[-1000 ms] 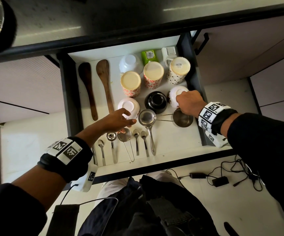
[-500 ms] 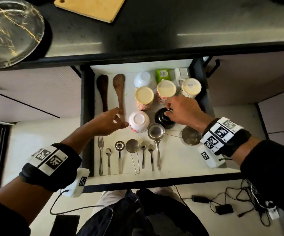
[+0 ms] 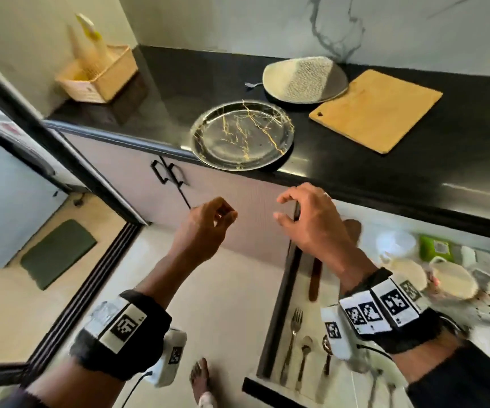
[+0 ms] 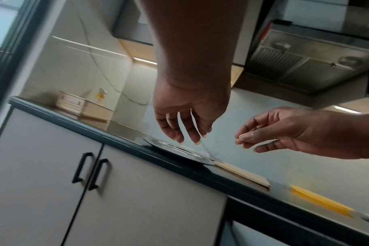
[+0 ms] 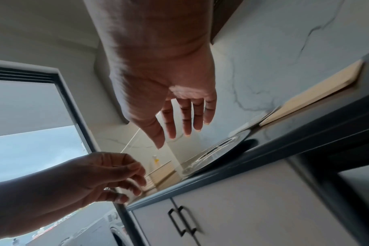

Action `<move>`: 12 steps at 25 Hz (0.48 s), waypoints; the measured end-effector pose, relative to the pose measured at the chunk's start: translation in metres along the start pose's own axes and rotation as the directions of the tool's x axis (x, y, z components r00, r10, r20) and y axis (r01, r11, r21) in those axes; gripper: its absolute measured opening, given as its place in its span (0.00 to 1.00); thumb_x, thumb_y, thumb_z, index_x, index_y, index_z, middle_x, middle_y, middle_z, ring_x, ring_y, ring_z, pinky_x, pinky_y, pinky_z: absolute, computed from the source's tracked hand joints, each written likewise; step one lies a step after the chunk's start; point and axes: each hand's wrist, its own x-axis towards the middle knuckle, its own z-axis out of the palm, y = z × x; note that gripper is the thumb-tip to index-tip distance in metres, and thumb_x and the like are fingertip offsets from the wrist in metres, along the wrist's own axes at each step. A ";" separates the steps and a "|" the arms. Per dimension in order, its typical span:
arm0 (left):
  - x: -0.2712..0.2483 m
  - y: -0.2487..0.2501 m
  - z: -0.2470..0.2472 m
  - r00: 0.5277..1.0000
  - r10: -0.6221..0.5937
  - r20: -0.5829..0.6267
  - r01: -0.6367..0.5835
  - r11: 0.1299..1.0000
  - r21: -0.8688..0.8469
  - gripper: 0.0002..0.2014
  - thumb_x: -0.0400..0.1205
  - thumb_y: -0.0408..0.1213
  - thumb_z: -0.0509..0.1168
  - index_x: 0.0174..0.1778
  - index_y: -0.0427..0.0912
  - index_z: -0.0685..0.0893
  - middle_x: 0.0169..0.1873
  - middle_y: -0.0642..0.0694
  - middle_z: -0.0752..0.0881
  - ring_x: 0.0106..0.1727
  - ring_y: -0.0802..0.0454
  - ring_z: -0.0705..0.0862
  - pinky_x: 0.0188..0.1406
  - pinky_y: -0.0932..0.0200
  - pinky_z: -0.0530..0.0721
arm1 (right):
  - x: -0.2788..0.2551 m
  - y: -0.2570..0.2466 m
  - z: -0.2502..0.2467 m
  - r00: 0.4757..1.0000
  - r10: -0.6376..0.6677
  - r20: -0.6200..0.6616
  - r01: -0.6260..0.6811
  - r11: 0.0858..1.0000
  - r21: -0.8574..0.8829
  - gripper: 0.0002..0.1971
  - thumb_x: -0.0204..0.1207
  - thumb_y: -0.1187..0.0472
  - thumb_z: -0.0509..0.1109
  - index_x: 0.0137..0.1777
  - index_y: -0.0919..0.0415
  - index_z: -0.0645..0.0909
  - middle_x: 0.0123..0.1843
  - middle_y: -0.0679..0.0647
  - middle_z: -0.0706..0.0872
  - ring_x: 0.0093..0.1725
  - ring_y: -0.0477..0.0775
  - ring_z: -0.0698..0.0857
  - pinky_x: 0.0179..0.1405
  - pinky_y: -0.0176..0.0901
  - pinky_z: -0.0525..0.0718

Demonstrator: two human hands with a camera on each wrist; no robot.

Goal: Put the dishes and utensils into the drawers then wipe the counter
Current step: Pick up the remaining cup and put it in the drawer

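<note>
A clear glass plate [image 3: 242,135] with gold veins lies at the front edge of the black counter [image 3: 414,175]. Behind it sit a grey speckled plate [image 3: 304,79] and a wooden cutting board [image 3: 376,108]. My left hand [image 3: 223,213] and right hand [image 3: 280,208] hover side by side in front of the cabinet, just below the glass plate, fingers loosely curled and empty. The left wrist view shows the left hand [image 4: 185,134] hanging over the plate's rim [image 4: 179,152]. The open drawer [image 3: 283,304] at lower right holds a fork [image 3: 292,334], spoons, a wooden spatula and several cups [image 3: 455,282].
A wicker basket [image 3: 99,73] with a spray bottle stands at the counter's far left corner. A small utensil [image 3: 251,83] lies beside the grey plate. Cabinet doors with black handles [image 3: 167,175] are below the counter. A bare foot [image 3: 201,378] stands near the drawer front.
Both hands have come up out of the drawer and moved left towards the counter's edge. The view has swung from the drawer up to the counter.
</note>
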 end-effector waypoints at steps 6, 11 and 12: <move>0.012 -0.132 -0.103 0.996 -0.012 -0.085 0.010 1.000 -0.022 0.08 0.84 0.50 0.64 0.46 0.50 0.83 0.44 0.55 0.85 0.47 0.56 0.82 0.43 0.55 0.80 | 0.052 -0.136 0.116 0.999 0.007 0.049 -0.006 0.999 -0.033 0.13 0.73 0.49 0.76 0.55 0.50 0.83 0.62 0.50 0.81 0.65 0.50 0.77 0.60 0.35 0.69; 0.025 -0.218 -0.177 0.999 -0.046 -0.004 0.046 0.996 0.074 0.08 0.84 0.51 0.63 0.47 0.53 0.82 0.44 0.58 0.84 0.44 0.57 0.83 0.41 0.56 0.81 | 0.088 -0.199 0.167 0.980 0.108 0.167 -0.105 0.994 -0.028 0.12 0.76 0.49 0.74 0.57 0.49 0.82 0.66 0.49 0.77 0.68 0.46 0.74 0.56 0.33 0.68; 0.035 -0.227 -0.183 0.999 -0.036 0.021 0.034 0.993 0.112 0.08 0.85 0.51 0.62 0.48 0.53 0.82 0.45 0.58 0.84 0.45 0.57 0.83 0.43 0.55 0.83 | 0.096 -0.200 0.167 0.979 0.119 0.166 -0.116 0.993 -0.030 0.12 0.75 0.48 0.74 0.56 0.48 0.82 0.66 0.48 0.77 0.69 0.46 0.74 0.56 0.34 0.69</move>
